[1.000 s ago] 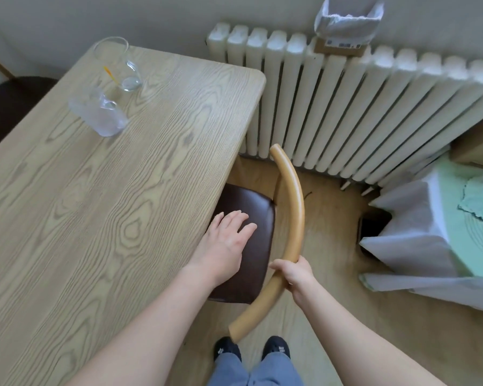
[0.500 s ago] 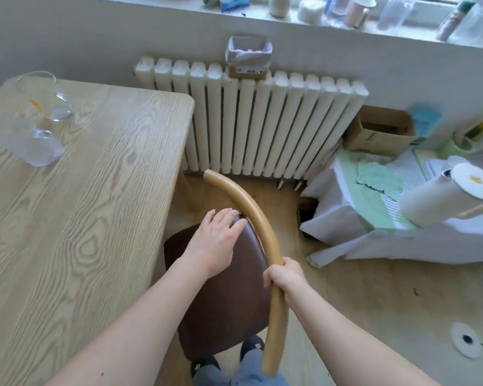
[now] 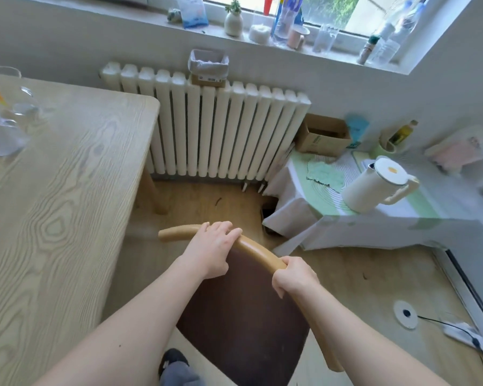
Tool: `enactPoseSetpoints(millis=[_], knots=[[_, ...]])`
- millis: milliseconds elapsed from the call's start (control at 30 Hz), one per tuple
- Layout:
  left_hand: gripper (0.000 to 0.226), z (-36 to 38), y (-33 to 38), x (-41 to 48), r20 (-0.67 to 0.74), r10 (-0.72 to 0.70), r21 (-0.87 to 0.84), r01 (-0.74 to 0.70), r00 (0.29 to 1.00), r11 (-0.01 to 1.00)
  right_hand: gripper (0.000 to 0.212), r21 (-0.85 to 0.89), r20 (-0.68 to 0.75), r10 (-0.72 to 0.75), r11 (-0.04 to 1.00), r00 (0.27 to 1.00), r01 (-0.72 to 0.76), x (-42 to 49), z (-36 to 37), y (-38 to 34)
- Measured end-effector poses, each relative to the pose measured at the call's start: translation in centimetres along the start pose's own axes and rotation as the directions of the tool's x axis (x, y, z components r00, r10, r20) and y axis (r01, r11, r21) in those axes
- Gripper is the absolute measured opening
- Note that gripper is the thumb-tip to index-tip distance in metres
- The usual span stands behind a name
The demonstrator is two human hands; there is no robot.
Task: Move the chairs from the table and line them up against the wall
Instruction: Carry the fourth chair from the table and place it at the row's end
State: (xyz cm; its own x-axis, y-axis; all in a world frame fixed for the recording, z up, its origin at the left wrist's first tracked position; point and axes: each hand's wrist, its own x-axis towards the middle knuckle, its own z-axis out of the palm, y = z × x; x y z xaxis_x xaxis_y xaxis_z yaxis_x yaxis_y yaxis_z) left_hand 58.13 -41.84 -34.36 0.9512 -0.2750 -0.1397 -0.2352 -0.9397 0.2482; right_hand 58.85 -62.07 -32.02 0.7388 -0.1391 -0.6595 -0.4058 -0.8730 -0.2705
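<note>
Head view: left hand [image 3: 211, 250] and right hand [image 3: 293, 277] clench the chair [image 3: 246, 316] backrest — steer toward one o'clock, clear of the table [image 3: 67, 204].

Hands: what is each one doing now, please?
Left hand: closed on the chair back.
Right hand: closed on the chair back.

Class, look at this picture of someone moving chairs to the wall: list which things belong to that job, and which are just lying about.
Part of the job: chair; left hand and right hand, both gripping its curved backrest; table.

Just lying about: radiator, white jug, cardboard box, glassware, windowsill clutter.
</note>
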Motion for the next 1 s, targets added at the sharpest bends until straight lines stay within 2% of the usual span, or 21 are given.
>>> enactPoseSetpoints(millis=[300, 400, 600, 833, 1000], knots=[[0.044, 2.4, 10.4, -6.3, 0.12, -0.076, -0.124, 0.091, 0.99, 0.988, 0.075, -0.017, 0.036, -0.161, 0.987, 0.986, 0.162, -7.5, -1.4, 12.9], [0.034, 3.6, 16.0, -10.5, 0.161, -0.116, -0.101, 0.133, 0.98, 0.986, 0.079, -0.041, 0.031, -0.212, 0.976, 0.977, 0.213, -11.5, -1.0, 19.1], [0.025, 5.2, 21.2, -16.8, 0.206, -0.157, -0.088, 0.178, 0.966, 0.98, 0.067, -0.166, -0.033, -0.293, 0.944, 0.956, 0.284, -15.4, 0.0, 24.0], [0.043, 6.9, 25.0, -24.5, 0.284, -0.153, -0.08, 0.182, 0.947, 0.98, 0.054, -0.206, -0.07, -0.316, 0.933, 0.946, 0.296, -21.6, 3.0, 28.6], [0.044, 8.1, 26.9, -30.1, 0.309, -0.107, -0.089, 0.141, 0.945, 0.986, 0.053, -0.224, -0.107, -0.304, 0.935, 0.947, 0.275, -26.2, 6.3, 31.9]])
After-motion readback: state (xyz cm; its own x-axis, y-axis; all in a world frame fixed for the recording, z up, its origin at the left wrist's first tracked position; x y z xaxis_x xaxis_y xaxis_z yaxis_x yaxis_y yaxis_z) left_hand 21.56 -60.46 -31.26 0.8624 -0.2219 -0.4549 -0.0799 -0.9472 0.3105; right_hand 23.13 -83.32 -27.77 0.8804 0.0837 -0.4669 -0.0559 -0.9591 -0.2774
